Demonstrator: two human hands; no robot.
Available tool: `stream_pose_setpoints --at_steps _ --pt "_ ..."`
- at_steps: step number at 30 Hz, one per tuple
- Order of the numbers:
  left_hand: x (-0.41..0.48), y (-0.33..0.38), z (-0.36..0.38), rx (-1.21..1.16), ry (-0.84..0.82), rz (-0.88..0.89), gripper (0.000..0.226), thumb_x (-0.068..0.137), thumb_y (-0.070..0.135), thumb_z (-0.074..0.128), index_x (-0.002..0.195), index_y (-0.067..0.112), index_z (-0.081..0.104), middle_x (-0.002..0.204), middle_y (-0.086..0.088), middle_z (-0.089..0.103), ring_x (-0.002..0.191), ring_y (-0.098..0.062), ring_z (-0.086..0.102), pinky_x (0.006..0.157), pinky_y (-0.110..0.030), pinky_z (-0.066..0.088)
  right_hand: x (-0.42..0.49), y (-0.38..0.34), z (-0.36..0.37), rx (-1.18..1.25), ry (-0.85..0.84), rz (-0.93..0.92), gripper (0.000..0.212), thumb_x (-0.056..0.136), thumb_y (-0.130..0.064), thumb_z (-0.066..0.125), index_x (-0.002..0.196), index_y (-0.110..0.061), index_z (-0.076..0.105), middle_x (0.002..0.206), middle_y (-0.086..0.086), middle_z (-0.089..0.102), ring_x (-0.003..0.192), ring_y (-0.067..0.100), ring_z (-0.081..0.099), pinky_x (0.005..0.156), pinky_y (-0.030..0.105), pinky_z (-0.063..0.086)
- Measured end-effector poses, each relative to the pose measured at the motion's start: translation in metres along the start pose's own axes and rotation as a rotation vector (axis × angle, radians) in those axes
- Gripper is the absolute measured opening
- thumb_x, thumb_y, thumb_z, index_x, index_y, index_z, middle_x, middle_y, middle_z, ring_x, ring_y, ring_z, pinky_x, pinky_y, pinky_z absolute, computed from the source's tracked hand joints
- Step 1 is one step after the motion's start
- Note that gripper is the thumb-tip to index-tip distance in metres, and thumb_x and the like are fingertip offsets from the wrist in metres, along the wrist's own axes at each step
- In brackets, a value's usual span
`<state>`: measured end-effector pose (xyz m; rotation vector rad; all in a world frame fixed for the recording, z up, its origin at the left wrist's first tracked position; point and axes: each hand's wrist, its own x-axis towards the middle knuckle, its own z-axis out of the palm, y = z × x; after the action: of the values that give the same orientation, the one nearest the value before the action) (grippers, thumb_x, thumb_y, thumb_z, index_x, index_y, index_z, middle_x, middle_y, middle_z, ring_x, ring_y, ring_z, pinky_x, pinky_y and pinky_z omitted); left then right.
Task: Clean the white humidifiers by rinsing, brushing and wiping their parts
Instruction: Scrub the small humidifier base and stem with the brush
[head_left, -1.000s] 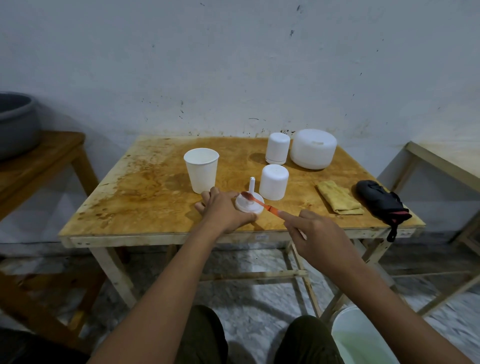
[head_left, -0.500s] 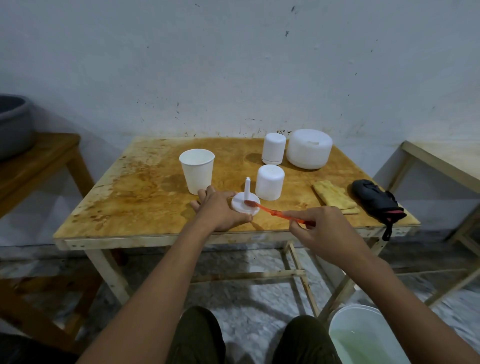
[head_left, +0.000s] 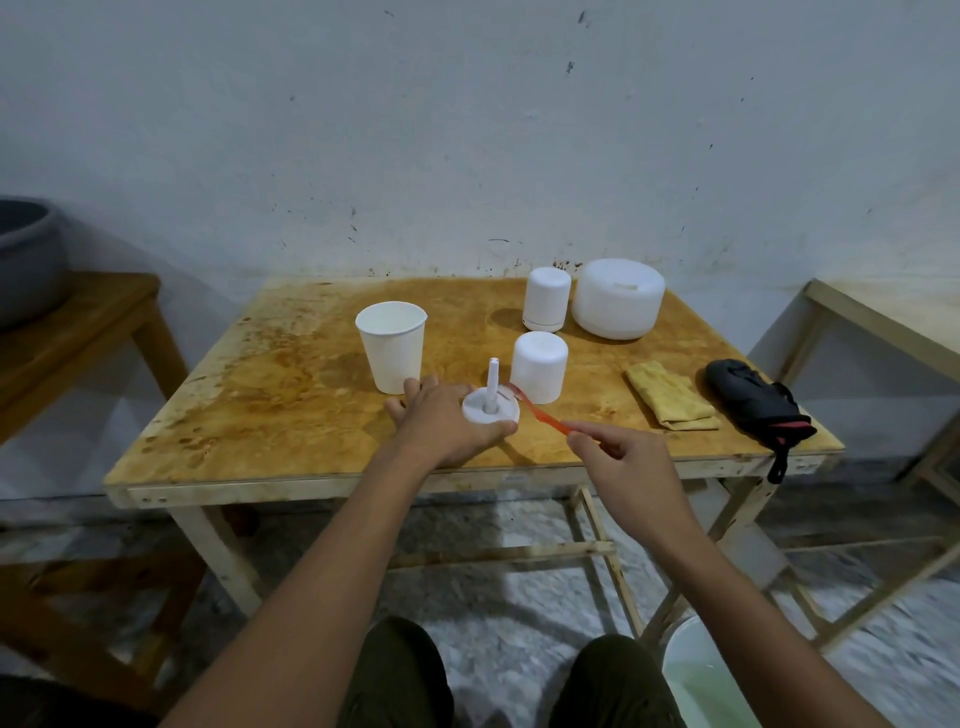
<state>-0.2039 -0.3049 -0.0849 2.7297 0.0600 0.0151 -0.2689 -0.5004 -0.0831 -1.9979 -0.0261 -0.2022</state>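
Left hand (head_left: 441, 426) grips white base (head_left: 491, 411) near front edge of bench (head_left: 270, 405), stem upright. Right hand (head_left: 623, 467) pinches orange brush (head_left: 543, 417), head at base's far-right rim. Cap (head_left: 538, 366) just behind, cup (head_left: 390, 345) left, cloth (head_left: 670, 397) well apart right

No readable text, numbers or logos from where I stand. White humidifiers (head_left: 618, 306) and paper cup (head_left: 390, 348): plain faces. Red strip on the black pouch (head_left: 748, 400): too small to tell if it carries any print.
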Motion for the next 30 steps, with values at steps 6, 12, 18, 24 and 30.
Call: stream_pose_setpoints --at_steps 6,12,18,24,30 --pt "0.009 -0.003 -0.001 -0.044 -0.060 -0.001 0.073 0.079 0.069 0.061 0.141 0.033 0.048 0.142 0.001 0.050 0.132 -0.028 0.031 0.103 -0.046 0.022 -0.007 -0.008 0.018 0.115 0.016 -0.059 0.027 0.099 -0.021 0.056 0.122 -0.030 0.068 0.053 0.001 0.056 0.046 0.022 0.041 0.043 0.031 0.038" --pt "0.019 -0.005 -0.006 0.006 -0.161 0.020 0.079 0.080 0.070 0.060 0.147 0.034 0.039 0.148 0.001 0.044 0.134 -0.029 0.032 0.103 -0.046 0.024 -0.014 -0.002 0.023 0.171 0.037 -0.119 0.029 0.100 -0.018 0.054 0.124 -0.034 0.060 0.047 -0.005 0.033 0.044 0.006 0.024 0.040 0.017 0.021" --pt "0.021 -0.006 -0.007 0.004 -0.183 0.017 0.080 0.079 0.070 0.061 0.148 0.035 0.038 0.150 0.002 0.042 0.137 -0.030 0.031 0.106 -0.048 0.023 -0.010 -0.001 0.021 0.136 0.047 -0.191 0.030 0.099 -0.019 0.055 0.125 -0.033 0.061 0.051 -0.003 0.041 0.047 0.008 0.028 0.042 0.020 0.024" --pt "0.023 -0.006 -0.007 0.014 -0.187 0.024 0.080 0.079 0.070 0.062 0.147 0.034 0.039 0.150 0.001 0.043 0.136 -0.030 0.034 0.108 -0.049 0.025 -0.001 -0.009 0.011 -0.049 0.023 -0.310 0.033 0.096 -0.013 0.059 0.122 -0.033 0.063 0.062 0.009 0.065 0.048 0.003 0.040 0.046 0.015 0.032" --pt "0.022 -0.005 -0.009 0.018 -0.193 0.020 0.080 0.080 0.068 0.063 0.148 0.034 0.038 0.149 0.001 0.042 0.135 -0.029 0.033 0.106 -0.046 0.025 0.012 -0.013 0.003 -0.363 0.067 -0.526 0.032 0.091 -0.013 0.066 0.120 -0.025 0.069 0.058 -0.005 0.056 0.050 0.008 0.045 0.050 0.024 0.039"
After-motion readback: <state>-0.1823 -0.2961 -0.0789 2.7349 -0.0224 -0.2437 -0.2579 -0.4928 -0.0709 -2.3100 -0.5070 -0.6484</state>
